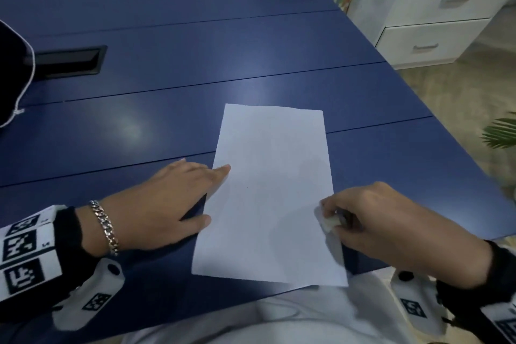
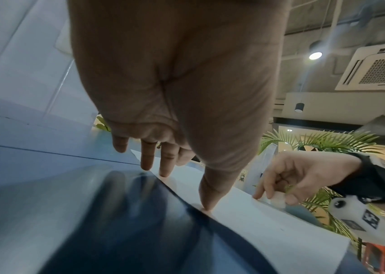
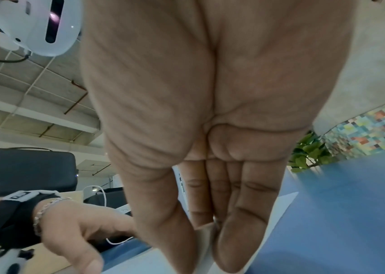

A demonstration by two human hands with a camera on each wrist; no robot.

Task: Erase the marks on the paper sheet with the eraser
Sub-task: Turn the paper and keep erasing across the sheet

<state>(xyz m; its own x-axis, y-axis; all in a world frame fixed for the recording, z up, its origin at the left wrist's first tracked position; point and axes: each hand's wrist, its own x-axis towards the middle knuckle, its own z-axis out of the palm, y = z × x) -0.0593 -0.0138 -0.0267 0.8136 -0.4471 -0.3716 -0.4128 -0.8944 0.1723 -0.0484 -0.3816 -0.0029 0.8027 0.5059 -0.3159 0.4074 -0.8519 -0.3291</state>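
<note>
A white paper sheet [image 1: 270,193] lies lengthwise on the blue table [image 1: 195,64], its near end at the front edge. Only a tiny dot shows on it; other marks are too faint to tell. My left hand [image 1: 167,198] rests flat with straight fingers, index tip and thumb [image 2: 208,200] pressing the sheet's left edge [image 2: 269,222]. My right hand [image 1: 391,220] pinches a small white eraser [image 1: 326,221] against the sheet's right edge; the eraser [image 2: 278,199] shows between thumb and fingers in the left wrist view. In the right wrist view the right hand's fingers [image 3: 210,213] hide it.
A black recessed cable slot [image 1: 67,60] sits in the table at the back left. A dark cap [image 1: 14,75] lies at the far left edge. White drawers [image 1: 427,33] stand beyond the table's right side, with a plant [image 1: 499,134] nearer.
</note>
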